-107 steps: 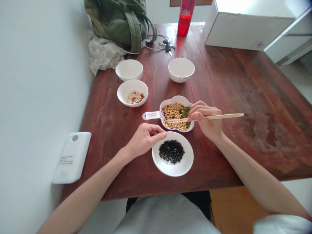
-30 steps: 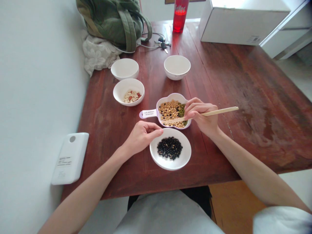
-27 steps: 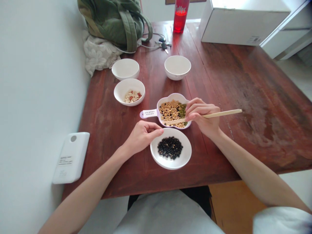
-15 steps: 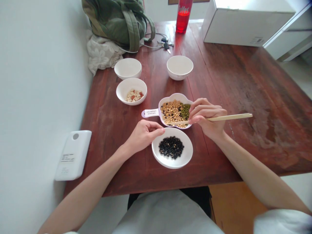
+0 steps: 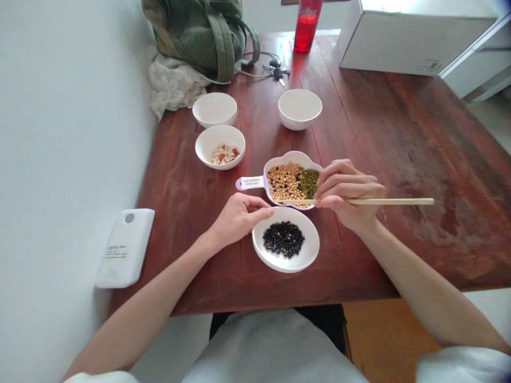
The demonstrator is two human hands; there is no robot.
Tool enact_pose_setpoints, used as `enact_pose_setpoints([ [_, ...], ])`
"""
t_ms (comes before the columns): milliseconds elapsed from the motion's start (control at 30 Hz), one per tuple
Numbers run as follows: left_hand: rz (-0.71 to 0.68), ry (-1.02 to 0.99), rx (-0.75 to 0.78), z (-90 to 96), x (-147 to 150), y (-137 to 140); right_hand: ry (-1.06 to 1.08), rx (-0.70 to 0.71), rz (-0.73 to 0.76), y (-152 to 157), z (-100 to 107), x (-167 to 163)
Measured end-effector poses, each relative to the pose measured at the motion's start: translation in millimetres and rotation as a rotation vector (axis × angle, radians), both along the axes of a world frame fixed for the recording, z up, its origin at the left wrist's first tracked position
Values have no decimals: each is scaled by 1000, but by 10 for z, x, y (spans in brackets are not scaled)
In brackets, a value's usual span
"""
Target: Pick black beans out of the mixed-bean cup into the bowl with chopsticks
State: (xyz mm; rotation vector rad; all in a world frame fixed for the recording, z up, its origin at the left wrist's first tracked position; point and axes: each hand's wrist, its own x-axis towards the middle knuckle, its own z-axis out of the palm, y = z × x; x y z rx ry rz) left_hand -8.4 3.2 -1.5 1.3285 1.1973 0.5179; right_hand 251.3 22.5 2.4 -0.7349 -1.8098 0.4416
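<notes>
My right hand is closed around wooden chopsticks, whose tips lie low over the near side of a flower-shaped dish with a labelled handle. In that dish are yellow soybeans with some black beans mixed in, and green mung beans at the right. My left hand pinches the upper left rim of a white bowl, tilted a little towards me. Black beans lie heaped in this bowl. Part of the dish is hidden behind my right fingers.
A bowl of nut pieces and two more white bowls stand farther back. Behind them are a green bag, keys, a red bottle and a white box. A white power bank lies left by the wall.
The chopsticks have swung from slanting upward to nearly level as my right hand turned slightly. My left hand stays on the bowl rim. The whole view has shifted slightly.
</notes>
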Motion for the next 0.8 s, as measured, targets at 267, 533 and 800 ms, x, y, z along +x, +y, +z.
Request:
enact_pose_setpoints([
  [267, -6, -29, -5, -44, -14, 5, 16, 28, 14, 23, 3, 12],
  [533, 2, -22, -4, -29, -7, 7, 57, 36, 10, 26, 8, 31],
  [800, 1, -33, -7, -38, -8, 10, 35, 8, 0, 36, -9, 30],
])
